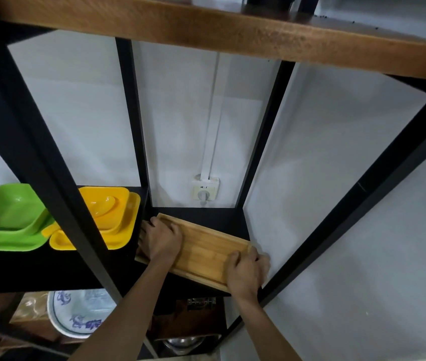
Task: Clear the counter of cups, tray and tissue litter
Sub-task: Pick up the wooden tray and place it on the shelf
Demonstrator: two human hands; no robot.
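Observation:
A rectangular wooden tray (pixel 204 248) lies on the black shelf (pixel 206 217) of a dark metal rack, turned slightly so its near right corner sticks past the shelf's front edge. My left hand (pixel 161 238) grips the tray's left end, fingers curled over the rim. My right hand (pixel 245 272) holds the tray's near right corner, thumb on top. No cups or tissues are in view.
Green dishes (pixel 8 217) and yellow dishes (pixel 113 217) are stacked in the shelf bay to the left, behind a black upright post (pixel 50 178). A wall socket (pixel 205 190) sits behind the tray. A wooden shelf (pixel 232 35) runs overhead. A blue-patterned plate (pixel 76 313) and metal bowls (pixel 180 343) are below.

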